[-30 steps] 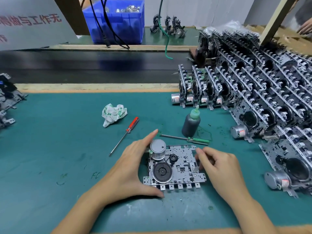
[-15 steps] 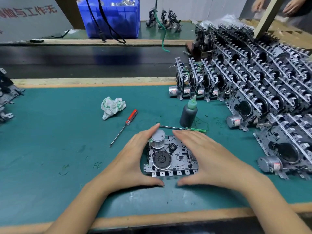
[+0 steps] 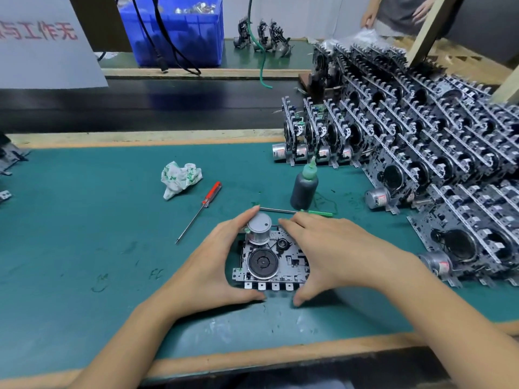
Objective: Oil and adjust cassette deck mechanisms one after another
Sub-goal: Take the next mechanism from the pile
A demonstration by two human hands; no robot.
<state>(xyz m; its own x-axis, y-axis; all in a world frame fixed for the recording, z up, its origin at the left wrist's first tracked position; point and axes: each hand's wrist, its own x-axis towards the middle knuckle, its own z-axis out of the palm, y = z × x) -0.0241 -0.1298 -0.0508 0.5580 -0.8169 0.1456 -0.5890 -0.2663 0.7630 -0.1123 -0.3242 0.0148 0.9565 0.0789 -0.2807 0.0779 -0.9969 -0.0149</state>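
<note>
1. The bench [image 3: 84,276] carries a green mat with a wooden front edge nearest the camera.
2. The left hand [image 3: 213,265] cups the left side of the cassette deck mechanism [image 3: 271,259]. Its thumb lies along the near edge, and its fingers [image 3: 247,217] curl up to the silver motor [image 3: 259,227] at the far left corner.
3. The right hand [image 3: 337,254] cups the right side of the same mechanism. Its thumb sits at the near edge, and its fingers curve over the far edge toward the motor. Both hands thus grasp the mechanism from opposite sides.
4. The mechanism lies flat on the mat at bench centre, between the two hands, flywheel [image 3: 263,262] facing up.
5. Just beyond the hands, a green-handled screwdriver [image 3: 297,211] lies across the mat.
6. The dark oil bottle [image 3: 304,189] with a green nozzle stands upright just behind that screwdriver.
7. A red-handled screwdriver [image 3: 200,209] lies diagonally to the left of the bottle.
8. A crumpled cloth [image 3: 179,179] rests near the red handle, further left.
9. Rows of stacked mechanisms [image 3: 421,153] stand on edge along the right side of the bench.
10. A dark conveyor belt [image 3: 140,108] runs behind the mat.
11. A blue bin [image 3: 174,32] sits beyond the belt.
</note>
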